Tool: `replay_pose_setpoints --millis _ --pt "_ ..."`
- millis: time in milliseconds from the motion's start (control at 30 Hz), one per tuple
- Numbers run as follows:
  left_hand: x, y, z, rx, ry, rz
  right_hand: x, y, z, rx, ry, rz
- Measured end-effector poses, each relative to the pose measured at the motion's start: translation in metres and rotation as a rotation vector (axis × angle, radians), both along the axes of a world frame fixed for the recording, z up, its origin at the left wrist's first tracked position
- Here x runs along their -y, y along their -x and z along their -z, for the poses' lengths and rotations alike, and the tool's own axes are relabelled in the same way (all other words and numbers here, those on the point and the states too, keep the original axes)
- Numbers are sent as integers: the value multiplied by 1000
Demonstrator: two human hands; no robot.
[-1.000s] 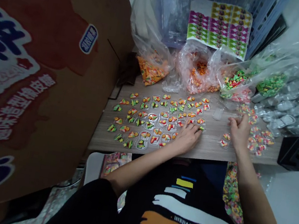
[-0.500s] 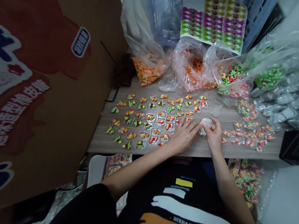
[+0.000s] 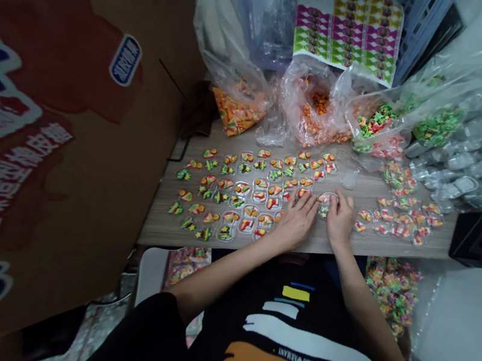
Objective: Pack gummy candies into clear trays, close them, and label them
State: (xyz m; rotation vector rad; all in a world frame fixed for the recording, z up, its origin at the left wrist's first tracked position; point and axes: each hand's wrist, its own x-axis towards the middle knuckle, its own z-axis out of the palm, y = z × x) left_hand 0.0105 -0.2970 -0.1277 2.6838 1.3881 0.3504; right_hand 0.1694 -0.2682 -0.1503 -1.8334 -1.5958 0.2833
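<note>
My left hand (image 3: 296,218) lies palm down with its fingers stretched out over filled candy boxes near the middle of the table. My right hand (image 3: 341,221) is just to its right, thumb and fingers closed at the right edge of a small clear plastic box (image 3: 325,205). Colourful gummy pieces show inside that box; its right side is partly hidden by my fingers. To the left, several rows of small clear boxes with pizza-like and green gummies (image 3: 234,201) cover the wooden table (image 3: 156,225).
Filled boxes (image 3: 404,218) are heaped on the right, beside a black tape dispenser (image 3: 470,238). Bags of orange candy (image 3: 238,110) and green candy (image 3: 439,123) stand behind, with a pile of bare clear boxes (image 3: 462,185). A large cardboard carton (image 3: 121,186) walls off the left.
The small box between my hands now shows gummies inside where it looked bare before. My right-hand fingers have drawn together at its right edge. My left hand has barely moved.
</note>
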Motion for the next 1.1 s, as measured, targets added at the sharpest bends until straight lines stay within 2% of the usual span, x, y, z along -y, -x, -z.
replay_pose_setpoints --millis 133,300,533,833,1100 --pt "-1 -2 -4 -15 12 3 0 5 0 76 3 2" --pt "-2 0 -5 15 13 18 -1 7 -1 62 -32 -7" --pt "-4 3 -8 59 20 -23 -1 9 -4 -64 -129 -47" --pt "-5 6 -3 117 -48 -64 -8 12 -10 -248 -187 12" --pt "-4 5 -5 112 -24 -62 -9 19 0 -17 -63 38"
